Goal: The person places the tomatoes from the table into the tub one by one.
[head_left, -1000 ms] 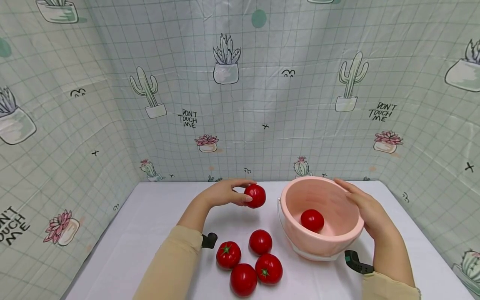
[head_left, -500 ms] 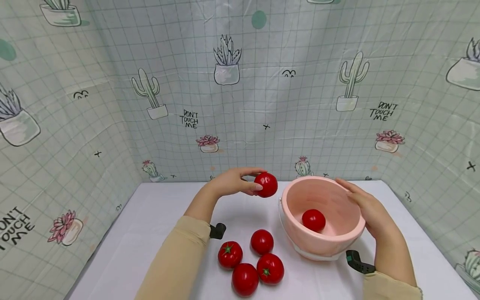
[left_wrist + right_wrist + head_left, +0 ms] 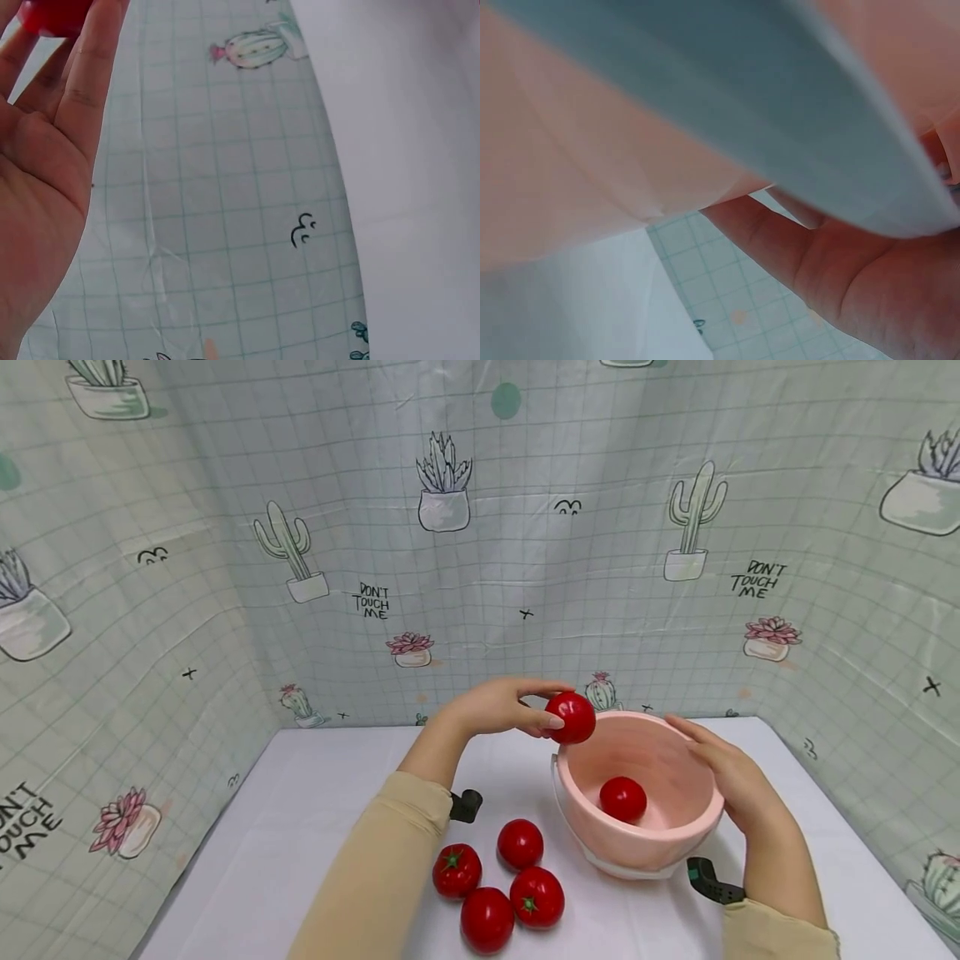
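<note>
Red tomato [image 3: 575,718] is up at the far-left rim of the pink bucket [image 3: 637,843]; a second ago it hung lower, well left of it. From here I cannot tell whether it is over the opening or just outside. I have it pinched between the thumb and fingers of the left hand [image 3: 498,708], while the right hand [image 3: 733,777] grips the bucket's right rim, where it was a second ago; the hands are apart. As I judge it, the carry is mostly made but the release is not. One tomato [image 3: 622,799] lies inside the bucket. Four loose tomatoes [image 3: 521,845] sit, unmoved, in a cluster left of the bucket, well short of the far edge of the worktop [image 3: 300,827]. Cactus-print cloth [image 3: 465,585] hangs beyond that edge.
</note>
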Demonstrator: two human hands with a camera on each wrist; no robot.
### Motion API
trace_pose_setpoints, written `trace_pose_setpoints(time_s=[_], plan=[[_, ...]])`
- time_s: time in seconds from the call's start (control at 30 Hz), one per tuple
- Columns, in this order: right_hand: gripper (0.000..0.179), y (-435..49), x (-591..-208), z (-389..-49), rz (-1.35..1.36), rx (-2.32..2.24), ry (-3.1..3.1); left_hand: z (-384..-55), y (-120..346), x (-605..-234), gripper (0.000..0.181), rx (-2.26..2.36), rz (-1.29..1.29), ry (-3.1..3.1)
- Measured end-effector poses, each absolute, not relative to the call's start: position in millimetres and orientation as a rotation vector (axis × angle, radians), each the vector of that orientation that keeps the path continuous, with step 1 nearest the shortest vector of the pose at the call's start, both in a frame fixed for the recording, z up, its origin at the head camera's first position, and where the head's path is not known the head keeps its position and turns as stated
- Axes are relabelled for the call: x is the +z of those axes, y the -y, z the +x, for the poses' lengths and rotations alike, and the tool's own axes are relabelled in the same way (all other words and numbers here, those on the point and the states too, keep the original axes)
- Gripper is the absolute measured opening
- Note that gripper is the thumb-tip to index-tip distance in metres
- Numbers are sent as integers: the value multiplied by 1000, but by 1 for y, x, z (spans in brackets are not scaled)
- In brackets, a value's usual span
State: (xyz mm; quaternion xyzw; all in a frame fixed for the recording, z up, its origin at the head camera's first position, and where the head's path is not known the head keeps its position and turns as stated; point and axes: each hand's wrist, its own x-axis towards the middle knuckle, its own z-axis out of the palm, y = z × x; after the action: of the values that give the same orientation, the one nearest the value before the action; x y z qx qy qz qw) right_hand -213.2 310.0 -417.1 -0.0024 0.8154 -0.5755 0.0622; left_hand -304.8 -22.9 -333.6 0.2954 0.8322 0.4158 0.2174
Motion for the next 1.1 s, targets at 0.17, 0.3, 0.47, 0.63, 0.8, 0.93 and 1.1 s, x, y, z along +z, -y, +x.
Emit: trace_pose_setpoints(time_s=[0.17,0.3,0.47,0.63,0.8,0.93,1.1], plan=[[50,-309,-414,-214,4,-1722,-2471,-304,10,-328,51,1082,844,-2321],[49,-309,-413,-215,-5,-1715,-2480,-301,-2,-325,50,1015,873,-2344],[50,-311,-414,-215,-22,-1724,-2482,-298,-21,-323,50,899,914,-2375],[50,-312,-417,-213,-24,-1748,-2462,-296,-42,-322,49,797,916,-2359],[49,-313,-418,-213,-32,-1734,-2469,-293,-59,-321,50,746,922,-2292],[49,-314,-418,-212,-22,-1732,-2471,-290,-73,-324,52,689,921,-2241],[49,-313,-417,-212,-39,-1749,-2460,-287,-87,-329,47,632,902,-2175]])
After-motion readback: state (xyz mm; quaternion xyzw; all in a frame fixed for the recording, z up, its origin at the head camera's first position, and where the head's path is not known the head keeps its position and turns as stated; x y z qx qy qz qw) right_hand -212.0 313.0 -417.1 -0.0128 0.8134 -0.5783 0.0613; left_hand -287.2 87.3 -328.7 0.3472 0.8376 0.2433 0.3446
